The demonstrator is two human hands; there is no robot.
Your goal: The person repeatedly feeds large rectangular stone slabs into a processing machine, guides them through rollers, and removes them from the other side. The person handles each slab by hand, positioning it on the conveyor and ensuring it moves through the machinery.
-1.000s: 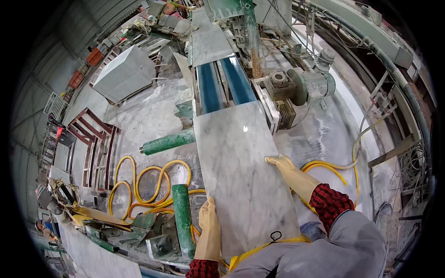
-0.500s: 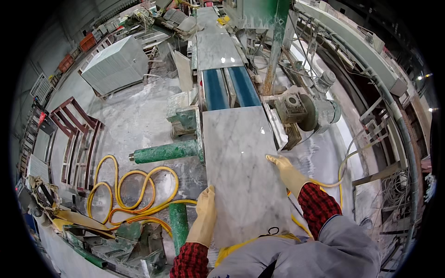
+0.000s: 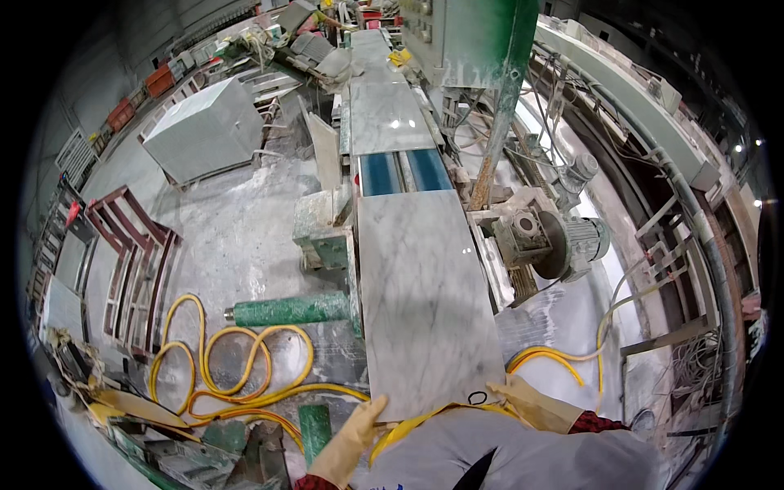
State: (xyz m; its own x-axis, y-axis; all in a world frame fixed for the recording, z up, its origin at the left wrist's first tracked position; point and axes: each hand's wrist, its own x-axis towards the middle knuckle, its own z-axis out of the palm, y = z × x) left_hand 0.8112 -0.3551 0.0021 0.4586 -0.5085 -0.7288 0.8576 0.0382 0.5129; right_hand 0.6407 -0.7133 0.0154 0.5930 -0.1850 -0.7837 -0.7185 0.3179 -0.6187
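Note:
A long grey-veined marble slab [image 3: 429, 286] lies in front of me at the near end of a conveyor, its close end at my waist. My left hand [image 3: 353, 437], in a cream rubber glove, grips the slab's left edge by the near corner. On the opposite edge, my right hand [image 3: 531, 400] in a matching glove holds the near right corner, fingers on the rim. Beyond a short stretch of blue belt [image 3: 380, 174], a second marble slab [image 3: 392, 118] rests on the conveyor. Undersides of the slabs and some fingers are hidden.
Right of the conveyor is a motor with gearbox [image 3: 584, 245]. Green rollers [image 3: 294, 308] stick out on the left, above a coiled yellow hose [image 3: 212, 371] on the floor. Farther left stand a dark red metal rack [image 3: 135, 261] and a stack of pale slabs [image 3: 204, 131].
Both my hands have moved back toward my body along the slab's edges, to its near corners. The second slab has come closer, and less blue belt shows between the two.

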